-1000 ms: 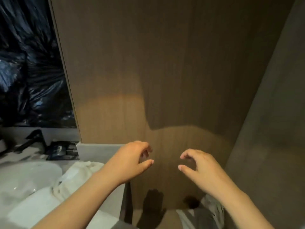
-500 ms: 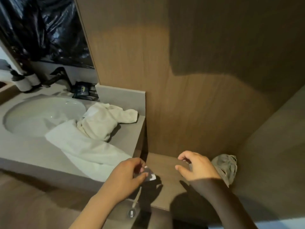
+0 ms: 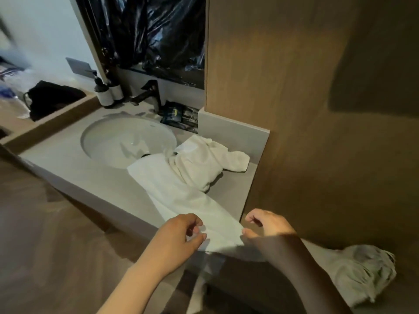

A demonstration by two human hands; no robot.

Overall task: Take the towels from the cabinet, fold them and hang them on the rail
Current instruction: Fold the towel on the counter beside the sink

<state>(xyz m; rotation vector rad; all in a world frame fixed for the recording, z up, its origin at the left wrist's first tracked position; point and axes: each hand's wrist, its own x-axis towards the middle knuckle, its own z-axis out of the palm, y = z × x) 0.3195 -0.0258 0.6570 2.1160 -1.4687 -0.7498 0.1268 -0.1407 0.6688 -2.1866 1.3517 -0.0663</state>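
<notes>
Both forearms reach in from the near edge. The left hand [image 3: 181, 236] and right hand [image 3: 268, 225] are curled, thumbs facing fingers, at the near end of a flat white towel [image 3: 181, 196] that runs off the front of the vanity counter [image 3: 90, 177]. Whether either hand actually pinches the cloth cannot be told. A crumpled white towel [image 3: 204, 164] lies on its far end, beside the sink basin [image 3: 127, 139]. The right forearm is in deep shadow, and a grey cloth [image 3: 367, 273] at the near right is hard to make out.

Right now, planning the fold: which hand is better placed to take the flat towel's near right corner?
The right hand: its thumb is at that corner of the flat towel; the left hand is further left.
</notes>
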